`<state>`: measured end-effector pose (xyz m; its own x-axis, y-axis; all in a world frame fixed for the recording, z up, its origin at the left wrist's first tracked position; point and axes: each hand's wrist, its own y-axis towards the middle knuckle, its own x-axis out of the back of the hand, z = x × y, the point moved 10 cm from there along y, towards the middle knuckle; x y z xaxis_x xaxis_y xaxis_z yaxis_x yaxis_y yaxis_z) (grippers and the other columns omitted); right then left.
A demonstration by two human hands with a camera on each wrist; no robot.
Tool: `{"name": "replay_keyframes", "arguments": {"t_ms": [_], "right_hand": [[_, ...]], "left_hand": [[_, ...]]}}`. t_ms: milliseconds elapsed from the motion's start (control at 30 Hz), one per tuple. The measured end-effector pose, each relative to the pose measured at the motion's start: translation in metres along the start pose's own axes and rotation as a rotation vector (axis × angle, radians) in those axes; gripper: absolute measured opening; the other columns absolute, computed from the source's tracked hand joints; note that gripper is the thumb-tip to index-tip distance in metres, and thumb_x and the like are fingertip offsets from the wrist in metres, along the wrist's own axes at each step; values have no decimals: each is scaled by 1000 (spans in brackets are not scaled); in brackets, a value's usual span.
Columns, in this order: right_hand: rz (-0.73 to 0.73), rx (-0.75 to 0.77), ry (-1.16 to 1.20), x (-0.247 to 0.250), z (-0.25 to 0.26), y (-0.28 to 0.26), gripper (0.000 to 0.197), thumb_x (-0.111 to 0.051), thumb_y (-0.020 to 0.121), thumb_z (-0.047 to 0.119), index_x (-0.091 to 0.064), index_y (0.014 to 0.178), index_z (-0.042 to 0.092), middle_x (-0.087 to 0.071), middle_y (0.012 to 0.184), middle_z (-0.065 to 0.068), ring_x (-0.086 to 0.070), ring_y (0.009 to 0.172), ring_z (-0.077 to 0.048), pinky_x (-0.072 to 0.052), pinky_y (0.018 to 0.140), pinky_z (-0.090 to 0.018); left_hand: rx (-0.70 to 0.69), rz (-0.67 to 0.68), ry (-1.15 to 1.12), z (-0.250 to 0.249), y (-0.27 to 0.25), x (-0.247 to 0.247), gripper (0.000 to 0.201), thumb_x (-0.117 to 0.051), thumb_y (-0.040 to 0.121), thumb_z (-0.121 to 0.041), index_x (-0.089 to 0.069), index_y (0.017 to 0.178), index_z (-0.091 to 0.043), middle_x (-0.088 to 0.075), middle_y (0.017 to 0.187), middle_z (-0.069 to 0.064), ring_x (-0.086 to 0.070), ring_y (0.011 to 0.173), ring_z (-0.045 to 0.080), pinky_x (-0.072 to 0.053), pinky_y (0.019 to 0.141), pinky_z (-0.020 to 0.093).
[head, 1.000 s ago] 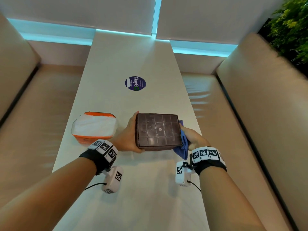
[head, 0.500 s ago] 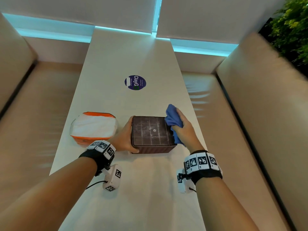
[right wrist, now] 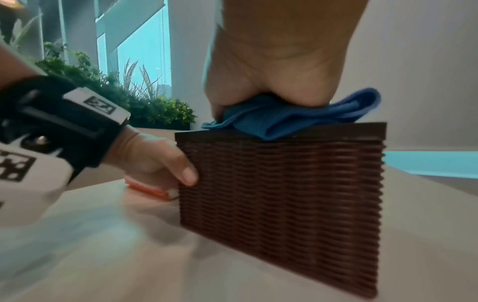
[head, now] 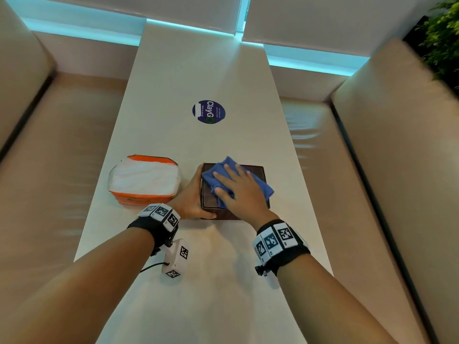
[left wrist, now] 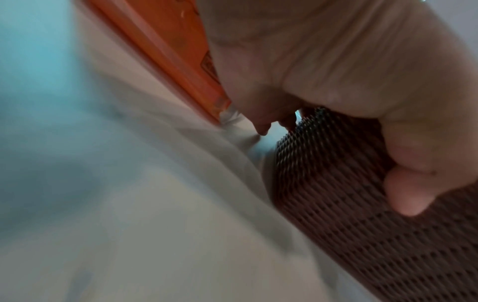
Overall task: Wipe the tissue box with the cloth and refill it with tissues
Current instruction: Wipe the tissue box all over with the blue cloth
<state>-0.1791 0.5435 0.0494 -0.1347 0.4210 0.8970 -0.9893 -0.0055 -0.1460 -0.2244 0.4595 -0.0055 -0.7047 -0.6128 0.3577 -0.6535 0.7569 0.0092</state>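
The dark brown woven tissue box [head: 257,172] stands on the white table [head: 198,281]. A blue cloth [head: 262,188] lies spread over its top. My right hand [head: 237,192] presses flat on the cloth with straight fingers. My left hand [head: 190,196] grips the box's left side, thumb on the near face. An orange and white tissue pack [head: 145,181] lies just left of the box. The right wrist view shows the cloth [right wrist: 284,120] bunched under my palm on the box [right wrist: 284,194]. In the left wrist view my thumb [left wrist: 406,194] lies against the weave [left wrist: 349,235], beside the pack [left wrist: 165,51].
A round dark blue sticker [head: 208,112] marks the table farther back. Beige cushioned benches run along the left [head: 49,170] and right [head: 335,182] of the narrow table. Green plants [head: 442,33] stand at the far right.
The box went from tilted up to standing level on the table. My right hand brought the cloth from the box's right side up over the far corner and now lies flat on top.
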Motion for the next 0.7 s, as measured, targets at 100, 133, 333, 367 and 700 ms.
{"name": "replay_keyframes", "arguments": {"t_ms": [100,133,333,367,700], "right_hand": [[74,32,30,2,3,17,53,-40,98,45,-28,148,32,-15,161,3,-5,150,-21,-3,121,-43],[90,-3,-5,2,-1,24,57,-37,98,46,-21,150,31,-10,162,1,-2,150,-22,-3,121,-44],[71,89,37,-4,22,27,50,-48,95,38,-38,144,33,-23,159,2,-9,149,-21,-2,120,-43],[85,123,126,-5,24,20,47,-54,92,30,-47,139,31,-30,156,2,-13,149,-20,-4,120,-43],[82,121,213,2,21,5,55,-45,74,27,-62,126,24,-43,149,0,-25,146,-18,-9,120,-37]], "left_hand": [[-23,-12,-3,-1,1,2,126,-86,55,-34,-1,147,-22,-26,154,6,-30,139,-1,-32,110,15],[-13,-2,-20,0,1,1,127,-86,55,-34,-1,148,-24,-26,154,5,-32,140,6,-34,111,20],[54,54,50,10,-1,-1,107,-78,54,-43,-25,142,-14,-40,140,1,-42,129,11,-37,110,23],[70,75,64,14,-2,-4,104,-77,55,-43,-27,142,-13,-42,140,2,-43,130,14,-37,108,18],[99,52,21,19,1,-1,139,-84,52,-41,12,149,-17,-16,157,-1,-25,142,8,-32,109,12]]}}
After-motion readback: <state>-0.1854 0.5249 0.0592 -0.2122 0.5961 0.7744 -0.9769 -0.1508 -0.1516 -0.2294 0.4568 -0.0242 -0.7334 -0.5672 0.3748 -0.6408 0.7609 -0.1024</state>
